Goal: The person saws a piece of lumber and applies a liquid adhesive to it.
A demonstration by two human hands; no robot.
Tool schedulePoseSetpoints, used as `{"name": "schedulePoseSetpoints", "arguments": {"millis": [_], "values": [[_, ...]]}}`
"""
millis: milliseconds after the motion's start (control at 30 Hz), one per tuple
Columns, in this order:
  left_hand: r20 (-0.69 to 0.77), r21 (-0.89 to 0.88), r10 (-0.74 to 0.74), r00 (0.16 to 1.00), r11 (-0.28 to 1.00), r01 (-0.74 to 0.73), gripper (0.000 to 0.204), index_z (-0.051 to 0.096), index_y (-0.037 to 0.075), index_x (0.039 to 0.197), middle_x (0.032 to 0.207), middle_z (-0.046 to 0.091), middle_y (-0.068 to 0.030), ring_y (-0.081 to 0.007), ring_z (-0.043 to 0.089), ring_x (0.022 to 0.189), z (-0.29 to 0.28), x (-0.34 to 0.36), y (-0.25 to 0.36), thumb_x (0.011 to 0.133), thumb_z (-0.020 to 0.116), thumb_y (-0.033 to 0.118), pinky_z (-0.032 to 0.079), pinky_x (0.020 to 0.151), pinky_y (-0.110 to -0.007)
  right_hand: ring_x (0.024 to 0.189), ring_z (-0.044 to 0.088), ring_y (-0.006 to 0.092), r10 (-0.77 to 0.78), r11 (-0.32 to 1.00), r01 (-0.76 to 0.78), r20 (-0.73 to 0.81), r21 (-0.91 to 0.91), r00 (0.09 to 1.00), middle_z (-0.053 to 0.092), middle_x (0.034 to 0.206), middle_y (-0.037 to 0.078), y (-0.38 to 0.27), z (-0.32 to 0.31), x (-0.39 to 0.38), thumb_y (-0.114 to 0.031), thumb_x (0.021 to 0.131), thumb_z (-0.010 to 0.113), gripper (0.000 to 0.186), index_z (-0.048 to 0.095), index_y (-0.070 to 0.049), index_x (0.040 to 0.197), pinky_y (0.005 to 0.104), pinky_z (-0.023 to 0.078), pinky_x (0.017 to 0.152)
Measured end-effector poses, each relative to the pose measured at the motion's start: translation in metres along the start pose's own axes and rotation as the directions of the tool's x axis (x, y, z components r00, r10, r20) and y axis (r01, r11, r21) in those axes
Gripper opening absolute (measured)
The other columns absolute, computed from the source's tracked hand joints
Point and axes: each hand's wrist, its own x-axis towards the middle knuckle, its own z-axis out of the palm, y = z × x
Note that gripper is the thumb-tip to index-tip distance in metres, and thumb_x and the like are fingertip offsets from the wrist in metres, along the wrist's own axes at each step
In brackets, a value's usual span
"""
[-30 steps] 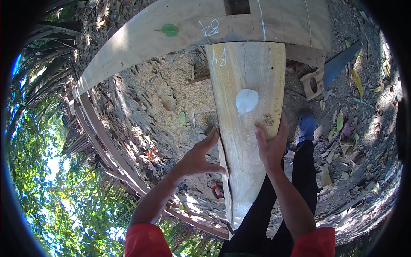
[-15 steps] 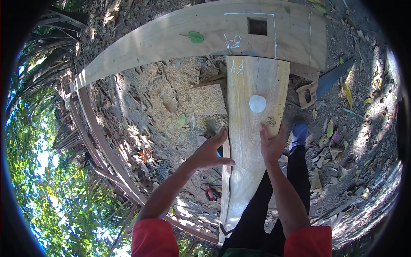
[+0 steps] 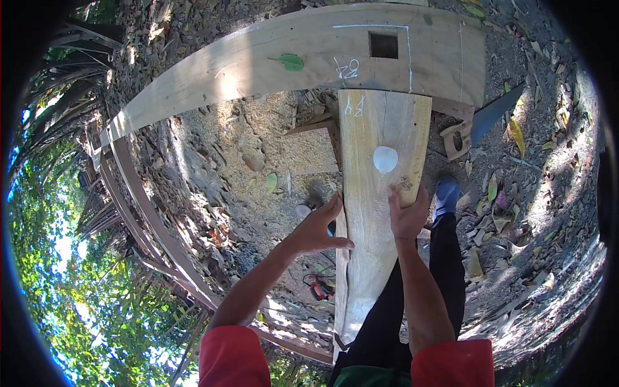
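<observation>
A long pale wooden plank [image 3: 367, 213] runs away from me, with white marks near its far end and a round white patch [image 3: 385, 160] on its face. My right hand [image 3: 409, 211] grips its right edge, thumb on top and the other fingers curled over the side. On the left edge, my left hand [image 3: 320, 226] holds the plank with thumb and fingers spread along the side. The plank's far end meets a broad curved timber [image 3: 271, 68], which has a square hole [image 3: 383, 45], white lines and a green leaf [image 3: 290, 62] on it.
A handsaw [image 3: 490, 119] with a wooden handle lies right of the plank's far end. My foot in a blue sock [image 3: 447, 193] is beside the plank. A red tool [image 3: 317, 287] lies at left among sawdust and leaves. Curved timbers [image 3: 138, 187] stretch along the left.
The view has shifted slightly, so the timber, plank and saw sit a little further left. Both hands keep their hold on the plank's edges.
</observation>
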Motion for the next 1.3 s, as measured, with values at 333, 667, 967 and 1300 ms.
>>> {"name": "schedulePoseSetpoints", "arguments": {"millis": [333,667,967,1300], "values": [[-0.010,0.058,0.034,0.999,0.998,-0.034,0.128,0.014,-0.015,0.148,0.157,0.012,-0.0333,-0.0378,0.016,0.148,-0.0004,0.0007,-0.0036,0.070,0.077,0.065,0.018,0.121,-0.039,0.106,0.060,0.0396,-0.039,0.999,0.039,-0.018,-0.013,0.999,0.061,0.114,0.021,-0.0007,0.0005,-0.0022,-0.033,0.071,0.084,0.075,0.051,0.001,0.129,0.0460,0.049,0.091],[-0.009,0.009,0.008,1.000,1.000,-0.008,0.121,0.012,0.001,0.155,0.161,0.008,-0.0265,-0.0338,0.009,0.151,0.0030,-0.0003,-0.0080,0.071,0.082,0.052,0.015,0.121,-0.042,0.106,0.060,0.0397,-0.036,0.999,0.036,-0.006,0.028,0.999,0.061,0.115,0.022,0.0001,0.0015,-0.0022,-0.034,0.072,0.084,0.075,0.051,0.002,0.129,0.0460,0.049,0.092],[0.020,0.050,-0.067,0.998,0.997,0.066,0.120,0.011,0.003,0.156,0.162,0.008,-0.0242,-0.0313,0.011,0.151,0.0022,0.0000,-0.0039,0.072,0.081,0.053,0.018,0.121,-0.041,0.108,0.060,0.0400,-0.003,1.000,0.003,0.012,0.029,1.000,0.060,0.116,0.023,0.0010,-0.0001,-0.0017,-0.034,0.071,0.083,0.078,0.050,0.003,0.131,0.0458,0.048,0.093],[0.017,0.035,-0.072,0.997,0.997,0.072,0.120,0.008,0.003,0.156,0.162,0.006,-0.0236,-0.0309,0.009,0.151,0.0013,0.0000,-0.0023,0.073,0.081,0.050,0.017,0.121,-0.041,0.109,0.060,0.0394,-0.024,0.999,0.024,-0.013,0.040,1.000,0.061,0.118,0.023,-0.0014,0.0006,-0.0024,-0.032,0.071,0.083,0.076,0.050,0.003,0.130,0.0450,0.048,0.094]]}}
